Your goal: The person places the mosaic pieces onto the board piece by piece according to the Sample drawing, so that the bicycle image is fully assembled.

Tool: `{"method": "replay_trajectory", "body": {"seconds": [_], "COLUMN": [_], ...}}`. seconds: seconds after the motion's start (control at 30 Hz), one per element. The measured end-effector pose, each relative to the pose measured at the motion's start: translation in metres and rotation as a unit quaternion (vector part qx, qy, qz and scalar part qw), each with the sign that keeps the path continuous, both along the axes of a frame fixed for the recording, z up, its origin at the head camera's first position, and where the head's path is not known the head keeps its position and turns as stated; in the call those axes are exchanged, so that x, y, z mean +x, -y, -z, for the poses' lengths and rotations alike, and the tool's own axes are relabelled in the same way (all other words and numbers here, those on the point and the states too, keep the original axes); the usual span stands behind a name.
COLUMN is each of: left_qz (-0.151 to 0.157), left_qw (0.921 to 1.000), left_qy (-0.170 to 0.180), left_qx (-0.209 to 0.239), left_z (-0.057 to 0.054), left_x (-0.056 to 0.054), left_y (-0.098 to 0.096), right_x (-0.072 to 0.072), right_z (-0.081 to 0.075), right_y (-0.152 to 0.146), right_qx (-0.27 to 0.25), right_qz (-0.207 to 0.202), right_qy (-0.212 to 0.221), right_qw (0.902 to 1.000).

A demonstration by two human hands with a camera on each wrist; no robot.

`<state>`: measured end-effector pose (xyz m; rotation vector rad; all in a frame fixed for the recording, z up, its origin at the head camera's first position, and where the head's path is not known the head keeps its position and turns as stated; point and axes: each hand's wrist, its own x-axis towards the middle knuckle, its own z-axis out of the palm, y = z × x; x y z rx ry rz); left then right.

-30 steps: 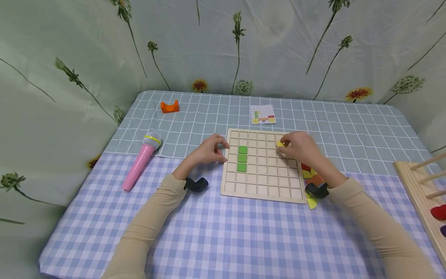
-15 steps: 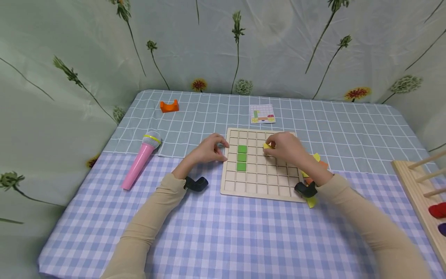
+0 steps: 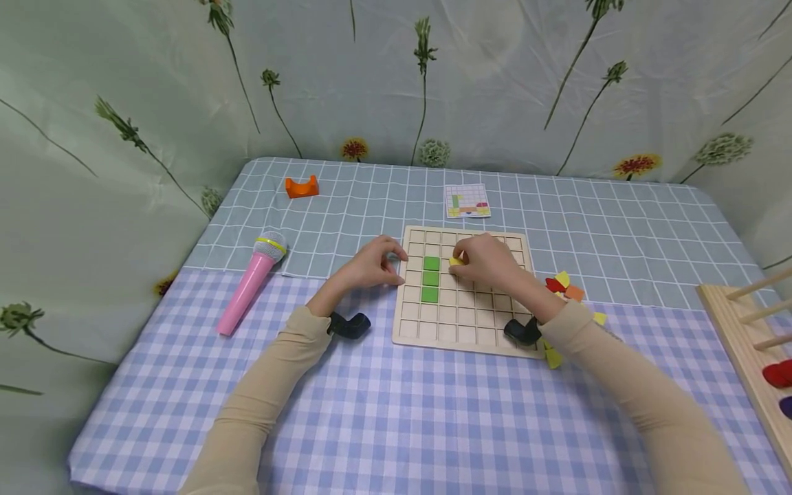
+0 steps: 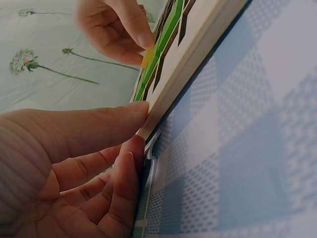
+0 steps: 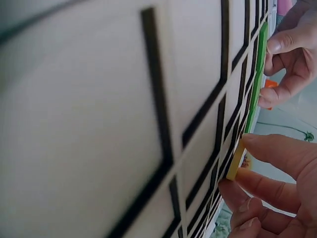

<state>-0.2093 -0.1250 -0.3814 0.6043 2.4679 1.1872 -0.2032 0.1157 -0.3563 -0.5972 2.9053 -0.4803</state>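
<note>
A wooden grid board lies on the table with a column of three green square tiles in it. My right hand pinches a small yellow tile between thumb and finger, at the board's surface just right of the top green tile. My left hand rests at the board's left edge, its bent thumb and index finger spread apart along the rim. In the left wrist view the left thumb touches the board's side, and the other fingers curl loosely below it.
Loose red, orange and yellow pieces lie right of the board, partly under my right forearm. A pattern card is behind it. At left are a pink toy microphone and an orange cradle-shaped piece; a wooden peg rack stands far right.
My right hand has carried the yellow tile leftward across the board, close to the green column. More loose pieces show at the right. My left hand has stayed at the board's edge.
</note>
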Motion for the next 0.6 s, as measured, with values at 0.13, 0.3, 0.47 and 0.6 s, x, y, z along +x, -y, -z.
{"method": "replay_trajectory", "body": {"seconds": [0.13, 0.3, 0.47, 0.6], "left_qz": [0.0, -0.001, -0.003, -0.002], "left_qw": [1.0, 1.0, 0.9999, 0.9999], "left_qy": [-0.002, -0.005, -0.004, -0.006], "left_qx": [-0.001, -0.006, -0.011, -0.011], "left_z": [0.0, 0.0, -0.001, 0.0], "left_x": [0.0, -0.001, -0.001, -0.001], "left_y": [0.0, 0.001, 0.0, 0.0], "right_x": [0.0, 0.0, -0.001, -0.001], "right_z": [0.001, 0.002, 0.003, 0.003], "right_y": [0.004, 0.008, 0.011, 0.012], "right_qx": [0.002, -0.009, -0.026, -0.032], "right_qz": [-0.006, -0.022, -0.028, -0.031], "right_qy": [-0.002, -0.022, -0.026, -0.022], "right_qw": [1.0, 0.9995, 0.999, 0.9988]}}
